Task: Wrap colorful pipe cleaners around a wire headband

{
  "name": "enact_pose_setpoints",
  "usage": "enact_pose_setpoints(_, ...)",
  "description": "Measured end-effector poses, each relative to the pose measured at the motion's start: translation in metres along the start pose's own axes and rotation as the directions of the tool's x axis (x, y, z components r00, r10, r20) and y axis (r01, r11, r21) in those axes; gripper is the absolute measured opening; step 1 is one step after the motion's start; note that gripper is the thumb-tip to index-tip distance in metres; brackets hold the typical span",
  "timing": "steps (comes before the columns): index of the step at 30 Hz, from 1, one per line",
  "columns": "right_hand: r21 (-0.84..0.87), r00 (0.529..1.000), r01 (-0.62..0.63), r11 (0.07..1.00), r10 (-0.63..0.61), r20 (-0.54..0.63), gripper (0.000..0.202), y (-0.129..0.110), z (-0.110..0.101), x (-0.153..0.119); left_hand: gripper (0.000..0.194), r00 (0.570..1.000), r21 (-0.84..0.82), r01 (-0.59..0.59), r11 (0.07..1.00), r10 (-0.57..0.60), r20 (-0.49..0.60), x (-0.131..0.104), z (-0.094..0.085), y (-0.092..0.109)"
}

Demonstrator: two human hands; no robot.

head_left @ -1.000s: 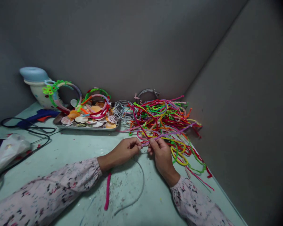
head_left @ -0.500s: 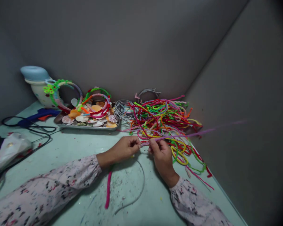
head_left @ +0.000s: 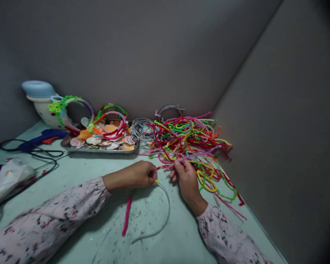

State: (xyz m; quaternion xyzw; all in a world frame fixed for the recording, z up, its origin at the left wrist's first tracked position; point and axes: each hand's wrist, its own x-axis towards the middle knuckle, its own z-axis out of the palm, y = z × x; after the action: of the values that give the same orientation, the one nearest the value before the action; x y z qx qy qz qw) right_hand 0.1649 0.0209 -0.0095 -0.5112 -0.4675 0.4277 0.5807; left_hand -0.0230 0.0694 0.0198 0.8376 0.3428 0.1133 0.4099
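Note:
My left hand is closed on the top of a partly wrapped wire headband. Its bare grey wire curves out on the right, with a bit of yellow wrapping beside my fingers. On the other side hangs a pink fuzzy wrapped end, with some green above it. My fingers hide the top of the hoop. Between thumb and fingers, my right hand pinches a purple pipe cleaner, which slants up to the right over the pile. A short gap separates the two hands.
A tangled pile of coloured pipe cleaners lies behind my right hand. Coiled grey wire sits beside a metal tray of shells and finished headbands. Farther left are a blue glue gun, its black cord, a plastic bag and a blue-topped container.
My left hand has moved a little left, away from my right. The purple pipe cleaner, earlier blurred and stretching far right, now shows a shorter length over the pile.

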Motion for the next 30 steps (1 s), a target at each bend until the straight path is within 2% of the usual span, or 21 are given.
enact_pose_setpoints(2,0.009,1.000,0.009,1.000,-0.008,-0.016,0.026,0.000,-0.001,0.001,0.008,1.000,-0.199,0.002,0.980,0.002,0.021,0.004,0.003,0.001)
enact_pose_setpoints(5,0.014,0.999,0.009,1.000,-0.009,-0.032,0.026,0.001,-0.002,0.002,0.018,1.000,-0.481,0.013,0.877,-0.014,0.001,0.009,0.007,0.001)
enact_pose_setpoints(8,0.015,1.000,-0.014,1.000,0.014,-0.004,0.024,0.001,-0.003,0.002,0.025,1.000,-0.598,0.013,0.801,-0.016,0.000,0.010,0.012,0.001)
enact_pose_setpoints(12,0.025,0.995,-0.047,0.999,0.045,0.085,0.022,0.002,-0.003,0.003,0.030,0.998,-0.657,0.023,0.754,-0.050,-0.022,0.010,0.018,0.001)
enact_pose_setpoints(17,0.031,0.992,-0.065,0.997,0.061,0.109,0.020,0.004,-0.002,0.003,0.030,0.994,-0.698,0.050,0.714,-0.103,-0.034,0.010,0.021,-0.002)
enact_pose_setpoints(25,0.005,0.989,-0.079,0.997,0.077,0.125,0.020,0.003,-0.001,0.002,0.027,0.989,-0.662,0.096,0.743,-0.148,-0.023,0.008,0.020,0.001)
enact_pose_setpoints(30,0.000,0.988,-0.071,0.997,0.071,0.135,0.020,0.002,0.000,0.002,0.024,0.993,-0.601,0.111,0.792,-0.108,0.041,0.007,0.019,0.001)
